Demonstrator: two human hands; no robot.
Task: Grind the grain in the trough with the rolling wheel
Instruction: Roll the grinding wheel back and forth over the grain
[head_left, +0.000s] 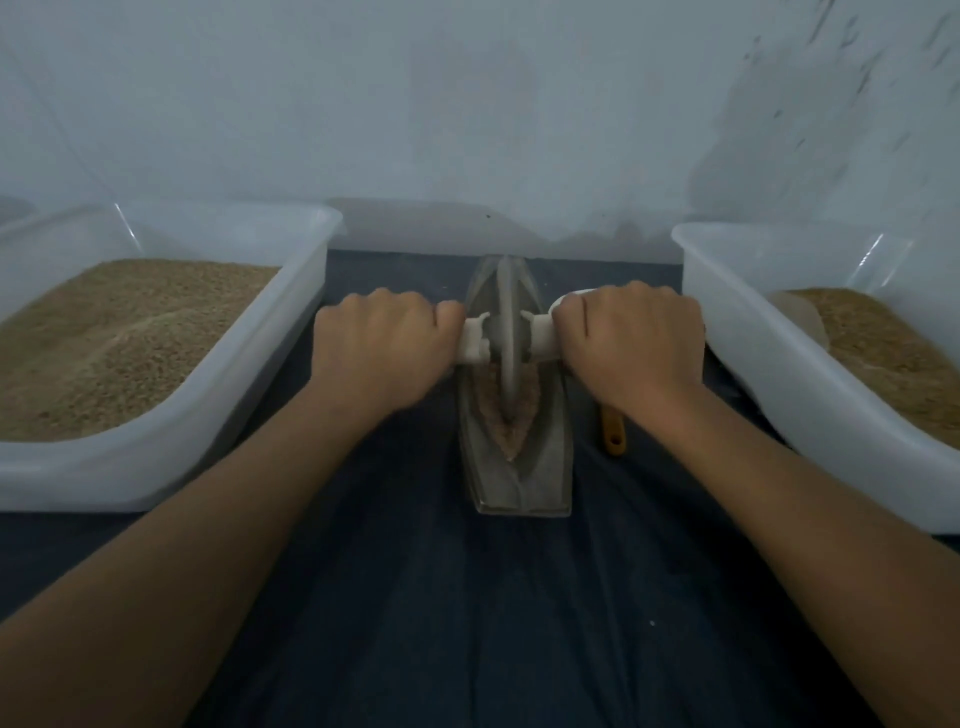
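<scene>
Right now both hands are clenching the white handles of the rolling wheel (506, 332): the left hand (382, 345) is grasping the handle at nine o'clock of the disc, the right hand (631, 340) the one at three o'clock, fingers curled fully round. The wheel is standing upright in the metal trough (519, 483), which is lying lengthwise on the dark cloth between two white tubs. Pinkish grain (514, 415) is sitting in the groove on the six o'clock side of the wheel.

Risks, as I judge them: uneven pressure from one hand could be tipping the disc sideways so it rides up the trough wall and throws grain onto the cloth. Pushing too far toward twelve or six o'clock could be running the wheel off the narrow tip. The trough is resting loose on soft cloth, so it may be sliding or rocking. The knuckles are passing close to the right tub (779, 395) at three o'clock. A yellow-handled tool (613, 434) is lying just beside the trough at four o'clock.

No brands, labels or writing are readable.
</scene>
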